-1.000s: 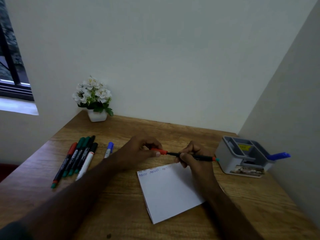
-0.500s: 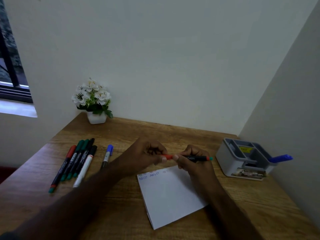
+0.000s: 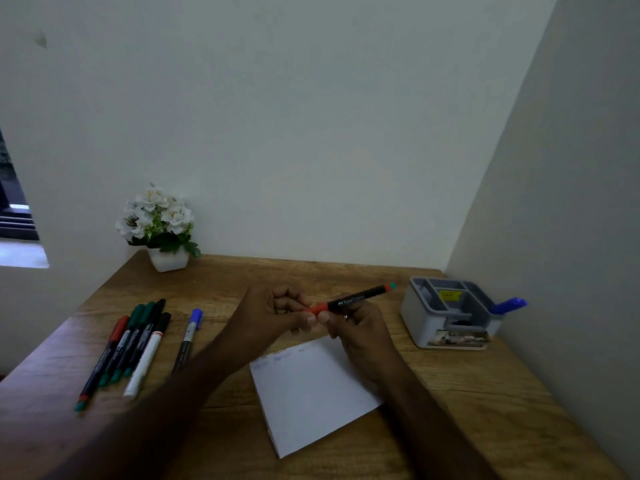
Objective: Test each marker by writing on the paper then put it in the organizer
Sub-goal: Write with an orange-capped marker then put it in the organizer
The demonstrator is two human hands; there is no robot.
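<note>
One blue marker (image 3: pixel 507 305) already sits in the organizer (image 3: pixel 450 315) at the right of the desk (image 3: pixel 485 393); the paper (image 3: pixel 311 393) carries a few scribbles; six markers (image 3: pixel 131 348) wait at the left, so most remains. Both hands meet above the paper; the right hand (image 3: pixel 360 332) grips the red marker (image 3: pixel 349 301), the left hand (image 3: pixel 270 317) pinches its cap end. A second ago the cap stood clear of the barrel; now they have joined, and the marker tilts upward.

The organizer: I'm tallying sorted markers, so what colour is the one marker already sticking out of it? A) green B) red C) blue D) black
C: a blue marker pokes out of the right side of the grey organizer, while the red, green and black ones lie on the table.
</note>
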